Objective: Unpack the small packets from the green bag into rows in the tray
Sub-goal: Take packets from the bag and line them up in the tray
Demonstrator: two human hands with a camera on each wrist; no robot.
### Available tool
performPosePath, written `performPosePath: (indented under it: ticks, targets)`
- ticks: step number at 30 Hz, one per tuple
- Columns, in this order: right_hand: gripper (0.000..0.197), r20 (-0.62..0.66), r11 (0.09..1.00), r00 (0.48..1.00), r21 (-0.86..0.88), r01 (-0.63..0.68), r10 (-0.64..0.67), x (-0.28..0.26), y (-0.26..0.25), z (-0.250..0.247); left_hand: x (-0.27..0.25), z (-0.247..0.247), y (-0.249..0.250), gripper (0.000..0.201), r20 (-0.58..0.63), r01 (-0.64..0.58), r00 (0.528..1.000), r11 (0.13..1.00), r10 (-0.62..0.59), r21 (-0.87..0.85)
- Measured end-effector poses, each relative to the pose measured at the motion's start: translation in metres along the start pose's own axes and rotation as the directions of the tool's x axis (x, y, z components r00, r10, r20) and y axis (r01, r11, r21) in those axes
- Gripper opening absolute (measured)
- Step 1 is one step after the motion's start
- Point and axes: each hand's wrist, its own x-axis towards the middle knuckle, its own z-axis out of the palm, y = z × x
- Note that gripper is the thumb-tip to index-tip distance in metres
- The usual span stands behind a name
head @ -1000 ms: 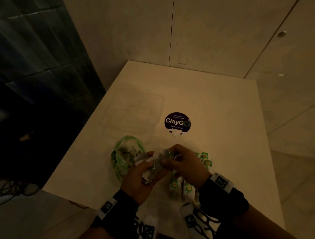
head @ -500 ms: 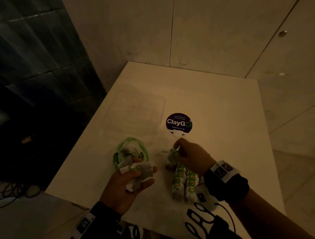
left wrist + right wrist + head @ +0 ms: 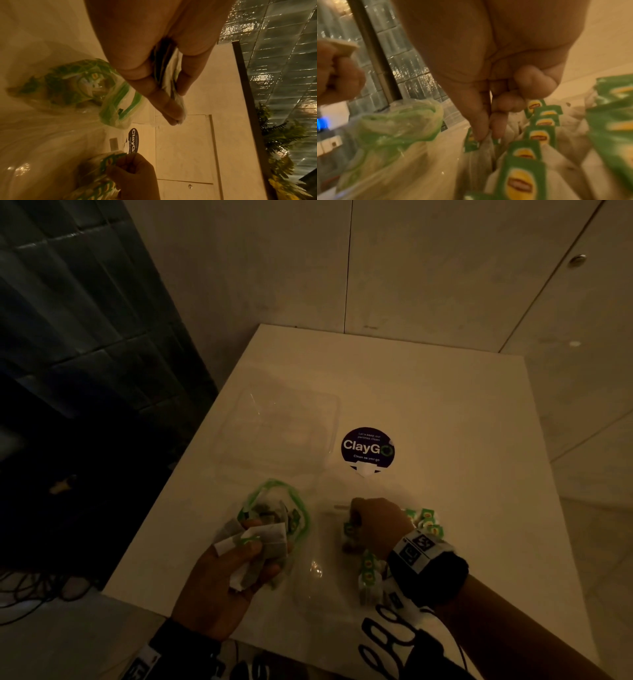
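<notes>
The green-rimmed clear bag (image 3: 291, 508) lies open on the white table, with packets still inside; it also shows as the bag (image 3: 68, 81) and the bag (image 3: 393, 121). My left hand (image 3: 239, 559) is palm up just in front of it and grips a bundle of small white packets (image 3: 263, 537), pressed between thumb and fingers as the bundle (image 3: 169, 75). My right hand (image 3: 370, 518) pinches one green-tagged packet (image 3: 471, 144) at the far end of the rows of packets (image 3: 368, 571). The rows (image 3: 537, 135) lie in a clear tray (image 3: 315, 570) that is barely visible.
A second clear plastic container (image 3: 281, 433) stands further back on the left. A round dark ClayGo sticker (image 3: 367, 447) sits mid-table. More green-tagged packets (image 3: 428, 520) lie right of my right hand. Walls close in behind the table, and the floor drops off to its left.
The hands have parted. My right hand has taken one packet from the bundle and carried it right and down to the rows. My left hand has drawn back with the bundle.
</notes>
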Motion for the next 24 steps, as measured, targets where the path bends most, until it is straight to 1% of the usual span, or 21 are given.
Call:
performPosePath:
  ticks: [2, 4, 5, 8, 10, 11, 12, 14, 15, 18, 20, 21, 23, 24]
  targets:
    - [0.013, -0.02, 0.999, 1.0, -0.04, -0.008, 0.008, 0.001, -0.002, 0.002, 0.001, -0.003, 0.002, 0.026, -0.015, 0.014, 1.0, 1.0, -0.014, -0.007]
    - [0.005, -0.045, 0.997, 0.999, -0.072, -0.011, 0.008, 0.002, -0.004, 0.003, 0.002, -0.004, 0.003, 0.025, 0.008, 0.025, 1.0, 1.0, -0.025, -0.011]
    - [0.007, -0.054, 0.996, 0.998, -0.087, -0.016, 0.011, 0.003, -0.003, 0.003, 0.002, -0.002, 0.004, 0.026, 0.021, 0.027, 0.999, 1.0, -0.027, -0.011]
    - [0.02, -0.067, 0.993, 0.998, -0.122, 0.002, -0.01, 0.003, -0.002, 0.003, 0.001, 0.003, 0.008, 0.03, 0.061, 0.014, 0.998, 1.0, -0.013, -0.017]
    - [0.038, -0.036, 0.987, 0.995, -0.137, 0.084, -0.089, 0.004, -0.002, 0.005, 0.002, 0.006, 0.009, 0.028, 0.07, 0.016, 0.997, 1.0, -0.016, -0.004]
    - [0.048, -0.006, 0.978, 0.989, -0.148, 0.148, -0.15, 0.004, -0.003, 0.008, 0.002, 0.006, 0.009, 0.022, 0.066, 0.025, 0.998, 1.0, -0.024, -0.006]
    - [0.052, 0.026, 0.958, 0.977, -0.192, 0.213, -0.212, 0.003, -0.005, 0.012, 0.003, 0.006, 0.008, 0.018, 0.055, 0.031, 0.998, 0.999, -0.031, -0.007]
    - [0.047, 0.058, 0.894, 0.948, -0.318, 0.315, -0.313, 0.003, -0.009, 0.022, 0.005, 0.004, 0.006, 0.021, 0.041, 0.049, 0.998, 0.999, -0.049, -0.005]
    - [0.044, 0.064, 0.876, 0.944, -0.356, 0.326, -0.325, 0.003, -0.01, 0.027, 0.005, 0.005, 0.006, 0.022, 0.033, 0.057, 0.998, 0.998, -0.057, -0.006]
    - [0.036, 0.078, 0.897, 0.971, -0.371, 0.24, -0.227, 0.0, -0.007, 0.033, 0.005, 0.007, 0.005, 0.023, 0.035, 0.069, 0.997, 0.997, -0.069, -0.015]
    - [0.031, 0.078, 0.871, 0.963, -0.412, 0.266, -0.258, 0.001, -0.007, 0.034, 0.005, 0.008, 0.005, 0.024, 0.032, 0.075, 0.997, 0.997, -0.074, -0.008]
    - [0.032, 0.071, 0.864, 0.96, -0.422, 0.275, -0.271, 0.001, -0.006, 0.035, 0.005, 0.007, 0.005, 0.025, 0.034, 0.075, 0.997, 0.997, -0.075, -0.016]
    - [0.04, 0.042, 0.895, 0.963, -0.359, 0.263, -0.266, 0.001, -0.005, 0.032, 0.003, 0.008, 0.005, 0.027, 0.047, 0.077, 0.996, 0.996, -0.076, -0.034]
    - [0.042, 0.014, 0.9, 0.956, -0.332, 0.281, -0.293, -0.001, -0.004, 0.029, 0.001, 0.008, 0.005, 0.029, 0.058, 0.082, 0.995, 0.995, -0.079, -0.048]
